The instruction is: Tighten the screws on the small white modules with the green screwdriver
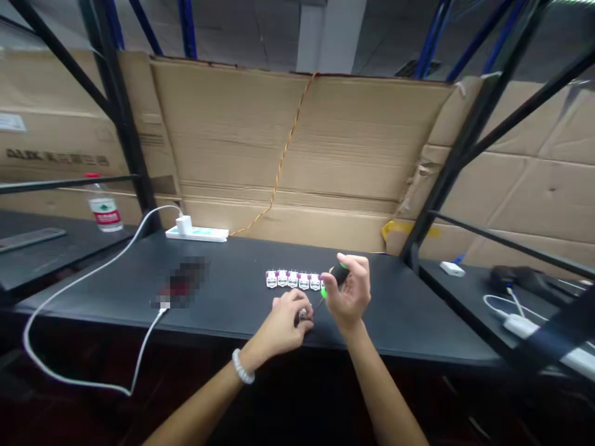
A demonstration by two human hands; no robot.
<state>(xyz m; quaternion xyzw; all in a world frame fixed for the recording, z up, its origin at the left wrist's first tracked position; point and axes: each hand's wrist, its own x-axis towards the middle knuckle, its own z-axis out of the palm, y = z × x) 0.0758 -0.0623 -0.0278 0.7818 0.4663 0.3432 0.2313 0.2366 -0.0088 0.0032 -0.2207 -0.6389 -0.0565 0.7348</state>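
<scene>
My right hand (352, 288) is closed around the black and green handle of a screwdriver (341, 273). Its thin shaft slants down and left toward my left hand (292, 317), which pinches a small dark and white part (302, 314) just above the desk. Fingers cover most of that part, so its kind is unclear. Beyond my hands stands a row of several small white and purple pieces (292, 279), its right end hidden behind my right hand.
A white power strip (204, 234) with a plugged-in charger lies at the back left. Its white cable (83, 277) loops to a blurred-out device (181, 285). A water bottle (105, 210) stands farther left. Black rack posts (446, 167) and cardboard (353, 148) frame the dark desk (400, 322).
</scene>
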